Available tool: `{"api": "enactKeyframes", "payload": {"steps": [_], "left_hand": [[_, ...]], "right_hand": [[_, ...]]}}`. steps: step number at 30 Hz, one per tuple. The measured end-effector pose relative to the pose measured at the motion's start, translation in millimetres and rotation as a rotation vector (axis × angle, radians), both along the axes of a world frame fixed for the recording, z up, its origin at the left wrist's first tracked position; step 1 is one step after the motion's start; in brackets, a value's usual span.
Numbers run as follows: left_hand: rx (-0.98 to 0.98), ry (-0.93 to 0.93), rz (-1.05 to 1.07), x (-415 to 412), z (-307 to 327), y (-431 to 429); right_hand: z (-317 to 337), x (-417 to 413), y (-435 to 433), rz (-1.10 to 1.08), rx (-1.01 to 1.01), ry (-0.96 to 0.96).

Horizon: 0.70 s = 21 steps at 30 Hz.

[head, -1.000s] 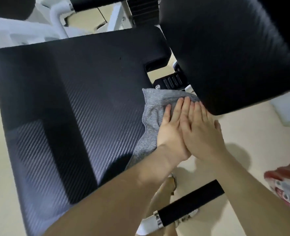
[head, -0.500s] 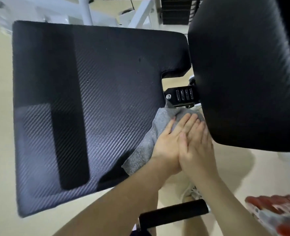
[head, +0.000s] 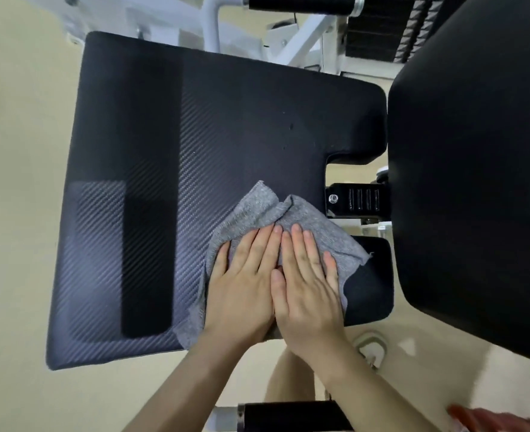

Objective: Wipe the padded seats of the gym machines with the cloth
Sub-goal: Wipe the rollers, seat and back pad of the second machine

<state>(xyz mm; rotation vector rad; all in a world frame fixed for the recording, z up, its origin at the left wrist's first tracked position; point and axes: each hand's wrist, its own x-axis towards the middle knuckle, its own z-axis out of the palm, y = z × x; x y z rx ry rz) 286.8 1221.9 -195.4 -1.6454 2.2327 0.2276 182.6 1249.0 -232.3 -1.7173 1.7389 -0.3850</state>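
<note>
A wide black padded seat (head: 170, 157) with a woven texture fills the middle of the head view. A grey cloth (head: 313, 226) lies rumpled on the seat's near right part. My left hand (head: 245, 285) and my right hand (head: 307, 282) lie side by side on the cloth, fingers straight, pressing it flat against the pad. The cloth's near part is hidden under both palms.
A large black back pad (head: 475, 169) rises at the right, joined by a black bracket (head: 355, 199). White machine frame tubes (head: 214, 29) and a black weight stack (head: 379, 29) stand behind. Black foam handles sit at the top (head: 298, 2) and bottom (head: 291, 416). Beige floor (head: 17, 151) surrounds.
Both hands have slid the cloth left from the seat's right edge by the back pad onto the seat surface. The view has shifted so the whole seat shows.
</note>
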Motion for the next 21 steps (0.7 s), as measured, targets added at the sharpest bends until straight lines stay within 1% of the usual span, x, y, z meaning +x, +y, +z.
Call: {"api": "enactKeyframes", "payload": {"steps": [2, 9, 12, 15, 21], "left_hand": [[-0.027, 0.008, 0.026, -3, -2, -17], [-0.084, 0.013, 0.021, -14, -10, -86], [-0.106, 0.034, 0.038, -21, -14, -121], [-0.131, 0.030, 0.028, -28, -16, -149], [-0.166, 0.020, -0.017, -45, -25, -216]], "right_hand": [[-2, 0, -19, -0.006, -0.022, 0.005], [-10, -7, -92, -0.050, -0.110, 0.019], [-10, -16, -129, -0.046, -0.114, 0.010], [-10, -21, -161, -0.066, -0.121, 0.049], [-13, -32, -224, -0.164, -0.105, 0.055]]}}
